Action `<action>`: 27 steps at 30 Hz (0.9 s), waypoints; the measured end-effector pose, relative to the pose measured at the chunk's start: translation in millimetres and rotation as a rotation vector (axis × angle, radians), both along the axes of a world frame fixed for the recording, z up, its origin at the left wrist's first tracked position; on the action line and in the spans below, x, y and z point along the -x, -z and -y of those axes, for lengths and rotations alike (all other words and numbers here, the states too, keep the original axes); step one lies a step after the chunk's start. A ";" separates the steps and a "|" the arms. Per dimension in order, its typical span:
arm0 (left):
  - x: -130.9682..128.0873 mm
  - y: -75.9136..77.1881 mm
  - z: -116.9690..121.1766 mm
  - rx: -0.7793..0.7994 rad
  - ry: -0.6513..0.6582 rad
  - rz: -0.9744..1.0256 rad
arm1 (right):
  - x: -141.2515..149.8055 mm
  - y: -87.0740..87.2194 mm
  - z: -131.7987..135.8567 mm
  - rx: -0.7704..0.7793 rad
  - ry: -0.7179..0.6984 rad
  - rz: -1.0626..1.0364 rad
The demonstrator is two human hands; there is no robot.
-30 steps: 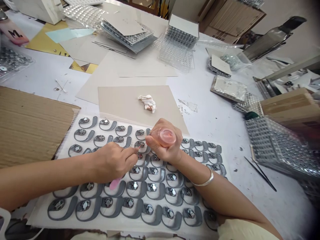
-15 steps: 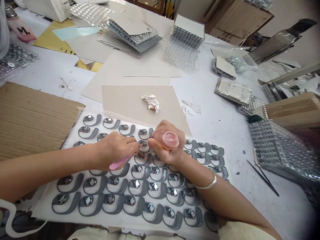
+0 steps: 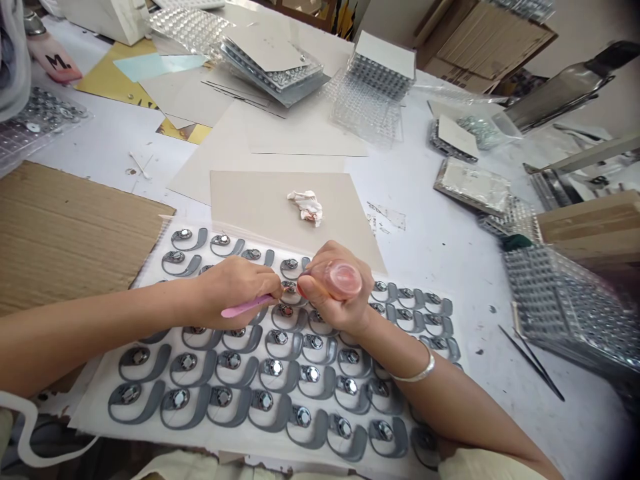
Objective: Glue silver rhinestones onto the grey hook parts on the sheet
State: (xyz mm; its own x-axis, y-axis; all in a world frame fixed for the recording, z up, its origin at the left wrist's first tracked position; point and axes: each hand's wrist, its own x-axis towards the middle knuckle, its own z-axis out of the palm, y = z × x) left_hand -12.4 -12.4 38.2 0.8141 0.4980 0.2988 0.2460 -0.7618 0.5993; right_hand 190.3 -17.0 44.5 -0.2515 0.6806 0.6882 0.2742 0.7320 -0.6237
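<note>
My left hand is closed round a thin pink stick whose flat end sticks out toward me. Its other end points at a small round metal piece in the sheet's upper middle. Gripped in my right hand is a clear squeeze bottle with reddish contents, its base facing up at me and its tip hidden by my fingers. Under both hands lies a white sheet with rows of grey curved pieces, each carrying a round shiny metal part. One part looks reddish.
Crumpled stained tissue lies on grey card beyond the sheet. Brown cardboard is at left, tweezers at right. Plastic trays of metal parts stand at the right; more stacked trays are at the back.
The view has shifted slightly, so everything sits a little further right. The pink stick's flat end has lifted a little in my left hand. Both hands keep their grips.
</note>
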 end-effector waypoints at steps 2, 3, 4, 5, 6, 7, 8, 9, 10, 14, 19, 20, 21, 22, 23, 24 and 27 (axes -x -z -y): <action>0.3 -1.7 -0.8 0.024 0.003 0.000 | 0.5 0.2 0.0 -0.006 -0.004 -0.004; 0.4 -2.7 -1.3 0.036 0.004 0.003 | 0.7 0.5 0.1 -0.008 -0.005 -0.005; 0.5 -3.7 -1.9 0.048 0.005 0.006 | 0.9 0.9 0.1 -0.009 -0.003 -0.007; 0.6 -4.7 -2.5 0.060 0.006 0.008 | 1.0 1.3 0.2 -0.010 -0.001 -0.009; 0.6 -5.5 -3.2 0.072 0.004 0.007 | 1.1 1.8 0.3 -0.009 0.000 -0.012; 0.6 -6.2 -3.8 0.086 0.001 0.003 | 1.2 2.2 0.3 -0.009 0.000 -0.015; 0.7 -6.6 -4.5 0.100 -0.003 -0.002 | 1.3 2.5 0.3 -0.011 -0.001 -0.018; 0.7 -6.7 -5.2 0.115 -0.011 -0.008 | 1.4 2.8 0.3 -0.013 -0.001 -0.019; 0.7 -6.6 -5.8 0.128 -0.022 -0.012 | 1.5 3.0 0.3 -0.015 -0.001 -0.018; 0.7 -4.7 -7.7 0.162 -0.045 0.011 | 1.4 4.3 0.2 -0.025 0.006 -0.007; 0.3 -3.2 -9.6 0.186 -0.068 0.052 | 1.2 6.4 0.4 -0.043 0.011 -0.010; 0.3 -2.9 -10.0 0.194 -0.072 0.059 | 1.2 6.6 0.5 -0.044 0.011 -0.010; 0.2 -2.4 -10.5 0.200 -0.075 0.069 | 1.3 6.7 0.6 -0.045 0.012 -0.010; 0.2 -1.8 -11.0 0.202 -0.080 0.080 | 1.5 6.7 0.7 -0.048 0.013 -0.010; 0.2 -1.1 -11.6 0.203 -0.085 0.088 | 1.6 6.6 0.7 -0.051 0.014 -0.010; 0.2 -0.3 -12.2 0.203 -0.089 0.094 | 1.7 6.5 0.8 -0.054 0.015 -0.012; 0.2 1.8 -13.4 0.199 -0.095 0.096 | 1.0 6.2 0.7 -0.033 0.021 -0.019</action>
State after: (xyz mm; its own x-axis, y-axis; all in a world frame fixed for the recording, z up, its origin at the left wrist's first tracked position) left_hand -12.6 1.1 36.4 0.7333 0.6278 0.2610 0.2458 -0.6027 0.7591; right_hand 189.3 -17.7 38.3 -0.2244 0.6621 0.7150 0.2780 0.7467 -0.6042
